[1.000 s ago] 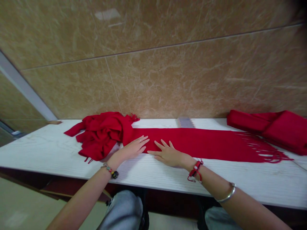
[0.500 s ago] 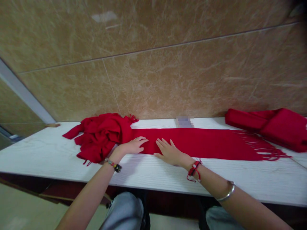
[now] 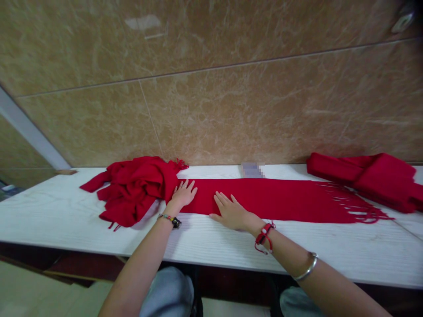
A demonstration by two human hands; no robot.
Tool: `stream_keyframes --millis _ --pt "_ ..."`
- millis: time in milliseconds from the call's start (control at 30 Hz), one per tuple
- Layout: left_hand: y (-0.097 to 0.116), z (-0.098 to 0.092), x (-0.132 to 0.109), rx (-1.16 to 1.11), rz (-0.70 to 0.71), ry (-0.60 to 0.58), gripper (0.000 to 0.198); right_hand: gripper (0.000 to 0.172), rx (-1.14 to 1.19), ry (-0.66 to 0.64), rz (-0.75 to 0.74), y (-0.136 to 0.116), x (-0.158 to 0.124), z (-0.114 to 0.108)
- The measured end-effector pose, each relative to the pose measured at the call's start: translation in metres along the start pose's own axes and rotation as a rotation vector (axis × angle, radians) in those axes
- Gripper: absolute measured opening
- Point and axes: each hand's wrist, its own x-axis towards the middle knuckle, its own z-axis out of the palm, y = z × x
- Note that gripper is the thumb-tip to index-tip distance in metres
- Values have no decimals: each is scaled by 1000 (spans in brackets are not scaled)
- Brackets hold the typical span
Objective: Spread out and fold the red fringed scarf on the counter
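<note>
Where the red fringed scarf [image 3: 271, 198] is stretched flat along the white table [image 3: 66, 211], both hands are laid open upon it, palms down and fingers spread, and nothing is gripped by either. The left hand [image 3: 183, 194] is pressed on the cloth just beside the bunched heap [image 3: 135, 189] into which one end of the scarf is gathered; that heap is found directly to the left of this hand. The right hand [image 3: 231, 211] is set flat on the near edge of the scarf, a little to the right of the left hand and apart from it, with bare red cloth seen between the two. From the right hand the smoothed length is extended rightward to its fringe [image 3: 360, 207], well apart from both hands. Farther right again, a folded red scarf [image 3: 366, 176] is placed against the marble-tiled wall [image 3: 231, 101]. A beaded bracelet [image 3: 170, 219] is worn on the left wrist, a red cord bracelet [image 3: 263, 237] and a metal bangle [image 3: 306, 268] on the right arm.
</note>
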Motion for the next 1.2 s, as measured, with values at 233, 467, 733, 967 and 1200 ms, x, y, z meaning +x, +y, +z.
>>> stream_keyframes --millis 233,467,733,967,1200 --pt "-3 3 2 15 -24 1 55 61 28 138 64 9 40 -5" --pt "-5 5 9 11 -45 2 54 54 -11 165 53 9 89 5" --pt "-13 13 22 -6 -51 27 56 53 -203 213 26 69 20 3" --pt "-16 19 28 -35 -67 58 57 37 -513 209 -10 152 -83 3" --pt "-14 12 26 2 -84 33 55 32 -512 151 278 206 -134 -15"
